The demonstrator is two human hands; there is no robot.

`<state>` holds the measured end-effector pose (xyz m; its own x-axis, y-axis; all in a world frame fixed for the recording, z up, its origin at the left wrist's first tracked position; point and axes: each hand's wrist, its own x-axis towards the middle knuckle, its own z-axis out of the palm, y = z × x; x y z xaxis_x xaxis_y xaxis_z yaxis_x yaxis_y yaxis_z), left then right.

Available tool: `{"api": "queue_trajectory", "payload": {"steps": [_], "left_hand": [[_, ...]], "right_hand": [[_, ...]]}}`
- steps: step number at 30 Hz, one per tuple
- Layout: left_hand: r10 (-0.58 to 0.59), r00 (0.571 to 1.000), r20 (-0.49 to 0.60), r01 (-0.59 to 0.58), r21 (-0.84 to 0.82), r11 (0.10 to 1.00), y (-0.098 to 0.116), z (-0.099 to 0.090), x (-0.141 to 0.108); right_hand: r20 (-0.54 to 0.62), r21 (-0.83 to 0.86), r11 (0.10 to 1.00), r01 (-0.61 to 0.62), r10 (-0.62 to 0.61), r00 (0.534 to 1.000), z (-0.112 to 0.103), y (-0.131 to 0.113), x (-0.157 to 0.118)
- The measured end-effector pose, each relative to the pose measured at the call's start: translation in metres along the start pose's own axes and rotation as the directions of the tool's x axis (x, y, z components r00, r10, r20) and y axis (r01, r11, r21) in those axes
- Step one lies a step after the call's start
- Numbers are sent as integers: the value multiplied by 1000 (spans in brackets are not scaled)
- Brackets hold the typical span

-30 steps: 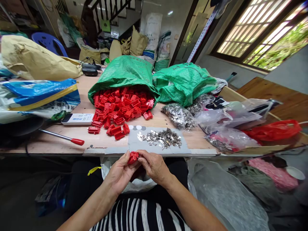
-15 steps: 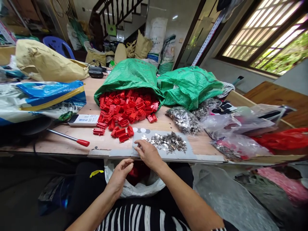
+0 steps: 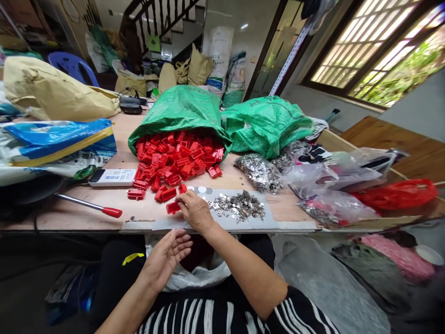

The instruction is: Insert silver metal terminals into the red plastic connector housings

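Note:
My right hand (image 3: 195,211) reaches over the table edge, its thumb and fingertips closed on a red plastic part (image 3: 173,208) near the front. My left hand (image 3: 167,260) is held palm up below the table edge with fingers apart and nothing in it. A heap of red parts (image 3: 174,155) spills from the mouth of a green sack (image 3: 184,106). Small silver metal pieces (image 3: 239,205) lie spread on a grey sheet (image 3: 271,218) to the right of my right hand. Under my hands, a white bag (image 3: 201,277) hangs open at my lap.
A lever with a red handle (image 3: 111,212) and a white box (image 3: 116,177) are at left. Further right lie a bag of metal pieces (image 3: 259,172), a second green sack (image 3: 267,123) and a red bag (image 3: 399,192). A blue and white sack (image 3: 62,144) lies far left.
My right hand has moved left from beside the silver pieces to the red part and closed on it. My left hand has opened its fingers. The whole view has shifted slightly.

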<state>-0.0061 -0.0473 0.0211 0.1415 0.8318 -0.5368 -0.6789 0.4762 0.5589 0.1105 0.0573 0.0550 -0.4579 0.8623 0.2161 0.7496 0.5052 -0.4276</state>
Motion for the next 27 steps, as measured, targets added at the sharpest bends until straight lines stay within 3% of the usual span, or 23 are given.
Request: {"api": "queue_trajectory", "payload": {"steps": [3,7,9,12,15,17,21,27], "left_hand": [[-99,993,61,105,-111,988,4,0,-1],[-163,973,165,172,-44,984,-5,6,-3],[-187,966,181,188,9,982,-11,9,-5],[-215,962,166,208,58,976,-15,12,-8],[-204,969,140,197,62,978,-16,14,-10],[-206,969,139,200,54,978,-17,16,-11],[-207,963,170,202,48,978,-21,22,-11],[-97,983,156,86,75,993,-20,24,-11]], "right_hand": [[39,123,985,124,-130,991,-10,5,-28],[124,226,958,177,-209,970,-20,9,-67],[115,313,943,115,-158,981,-26,15,-83],[23,350,935,-61,57,998,-39,37,-101],[-127,200,946,-255,283,951,-55,68,-116],[-174,74,933,-353,360,916,-64,84,-122],[-171,-85,912,-402,384,907,-67,95,-127],[-196,-151,900,-410,379,904,-60,93,-119]]}}
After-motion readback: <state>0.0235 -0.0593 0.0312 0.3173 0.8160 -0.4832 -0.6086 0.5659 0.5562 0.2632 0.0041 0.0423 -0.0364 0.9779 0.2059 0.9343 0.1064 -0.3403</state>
